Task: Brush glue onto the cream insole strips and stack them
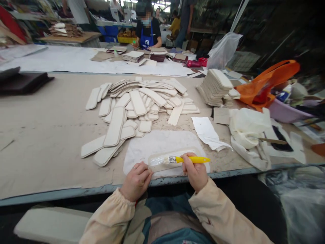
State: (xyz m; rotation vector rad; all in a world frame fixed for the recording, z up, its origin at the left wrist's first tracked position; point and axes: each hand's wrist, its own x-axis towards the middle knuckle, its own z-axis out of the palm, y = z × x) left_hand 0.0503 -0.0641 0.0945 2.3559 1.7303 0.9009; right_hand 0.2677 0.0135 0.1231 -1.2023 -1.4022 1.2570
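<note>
My right hand (195, 171) is closed round the yellow handle of a brush (194, 159). The brush's pale bristles point left and rest on a long cream piece with rounded corners (175, 164), where a wet white smear shows. My left hand (136, 180) is closed at the near left corner of that piece, its fingertips pinching the edge. Under the piece lies a larger whitish board (162, 138) with rounded corners, at the table's near edge. A loose heap of similar cream pieces (137, 102) spreads just beyond the board.
To the right are a crumpled white paper (207, 133), a stack of cream pieces (215, 87), a cloth bundle (250, 127) with a wooden stick, and an orange bag (269, 83). Dark panels (24, 81) lie at left. A person in a blue apron (148, 37) works across the table.
</note>
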